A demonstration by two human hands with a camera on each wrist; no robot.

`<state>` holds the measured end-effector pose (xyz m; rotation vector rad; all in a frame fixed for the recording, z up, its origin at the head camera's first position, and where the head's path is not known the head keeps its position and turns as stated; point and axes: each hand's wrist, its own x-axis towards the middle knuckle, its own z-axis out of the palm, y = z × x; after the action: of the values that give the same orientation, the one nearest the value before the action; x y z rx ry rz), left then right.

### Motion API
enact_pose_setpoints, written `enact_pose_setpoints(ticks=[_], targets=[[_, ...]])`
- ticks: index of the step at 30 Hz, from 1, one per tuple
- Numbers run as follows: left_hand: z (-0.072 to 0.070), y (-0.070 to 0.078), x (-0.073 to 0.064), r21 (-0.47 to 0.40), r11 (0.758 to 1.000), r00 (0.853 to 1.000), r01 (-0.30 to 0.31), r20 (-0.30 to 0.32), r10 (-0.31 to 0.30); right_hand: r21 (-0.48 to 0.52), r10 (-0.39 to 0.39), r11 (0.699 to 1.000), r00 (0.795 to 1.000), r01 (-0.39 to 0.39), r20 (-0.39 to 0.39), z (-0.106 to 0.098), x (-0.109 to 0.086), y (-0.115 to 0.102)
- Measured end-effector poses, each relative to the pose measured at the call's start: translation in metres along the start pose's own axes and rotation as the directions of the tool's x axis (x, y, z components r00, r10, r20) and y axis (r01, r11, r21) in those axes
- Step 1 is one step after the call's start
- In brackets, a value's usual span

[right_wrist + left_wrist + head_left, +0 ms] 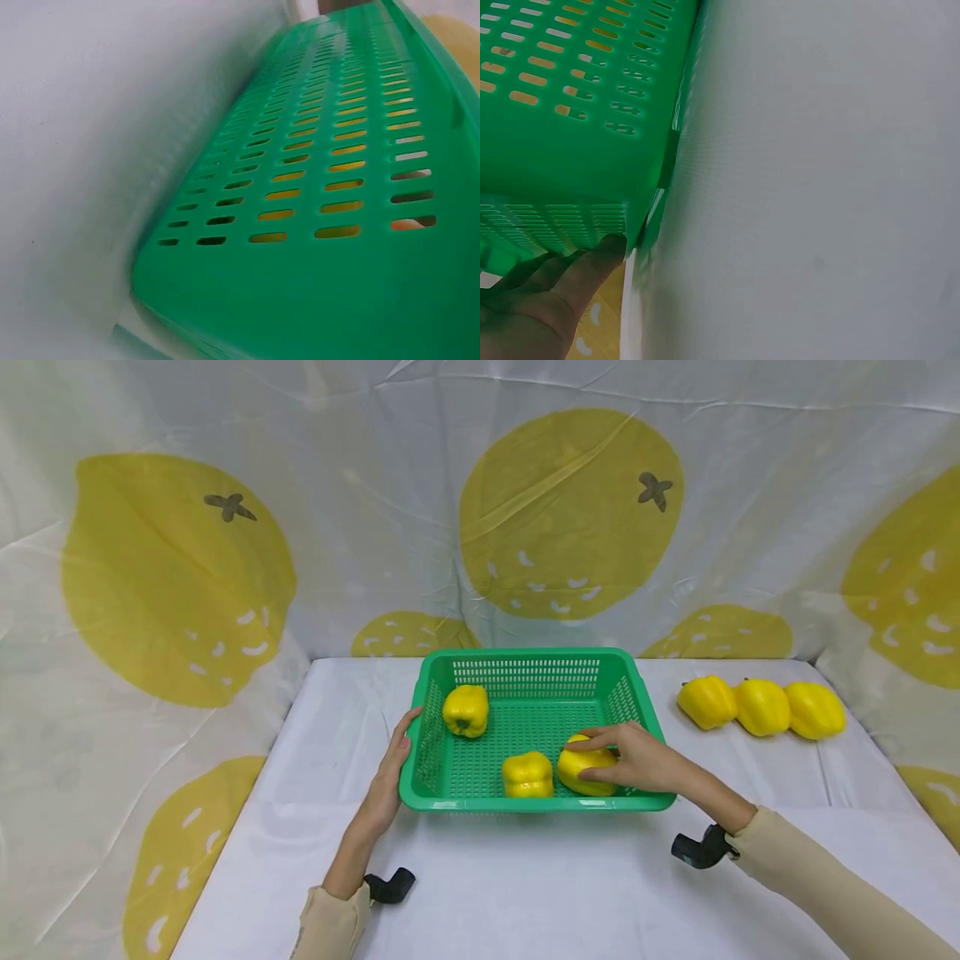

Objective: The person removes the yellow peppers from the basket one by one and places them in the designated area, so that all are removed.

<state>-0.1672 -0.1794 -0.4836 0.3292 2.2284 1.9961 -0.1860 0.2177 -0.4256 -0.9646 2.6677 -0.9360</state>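
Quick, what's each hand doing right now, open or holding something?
Left hand: open, touching the left side of the green basket.
Right hand: closed, holding a yellow pepper inside the basket.

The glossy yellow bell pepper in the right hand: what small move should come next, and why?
Perhaps lift the glossy yellow bell pepper straight up: the right hand grips it, the left hand is at the side of the green slotted plastic basket and could steady it, and three yellow bell peppers lie in a row outside.

A yellow bell pepper (581, 761) lies sideways in a green slotted basket (480, 805), near its front right corner.
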Motion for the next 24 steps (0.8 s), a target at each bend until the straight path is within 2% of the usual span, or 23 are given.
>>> enact_pose_setpoints(ticks=[4, 8, 14, 18, 21, 24], targets=[[0.000, 0.000, -0.001, 0.006, 1.000, 1.000, 0.009, -0.004, -0.009, 0.060, 0.022, 0.998, 0.999, -0.020, -0.050, -0.003, -0.001, 0.000], [0.000, 0.000, -0.001, 0.013, 1.000, 1.000, 0.011, -0.001, -0.011, 0.112, 0.087, 0.991, 0.988, -0.072, -0.130, -0.013, -0.006, -0.002], [0.000, 0.001, -0.002, 0.012, 1.000, 1.000, 0.007, 0.002, -0.007, 0.192, 0.181, 0.973, 0.945, -0.131, -0.274, -0.040, -0.021, -0.007], [0.000, 0.002, -0.002, 0.016, 1.000, 1.000, 0.012, 0.004, -0.012, 0.199, 0.218, 0.967, 0.924, -0.160, -0.313, -0.055, -0.035, -0.009], [0.000, 0.001, -0.002, 0.018, 1.000, 1.000, 0.009, 0.005, -0.009, 0.217, 0.223, 0.964, 0.913, -0.154, -0.341, -0.062, -0.045, -0.006], [0.000, 0.001, -0.002, 0.014, 1.000, 1.000, 0.003, 0.006, -0.003, 0.234, 0.231, 0.961, 0.894, -0.148, -0.383, -0.066, -0.056, -0.001]])
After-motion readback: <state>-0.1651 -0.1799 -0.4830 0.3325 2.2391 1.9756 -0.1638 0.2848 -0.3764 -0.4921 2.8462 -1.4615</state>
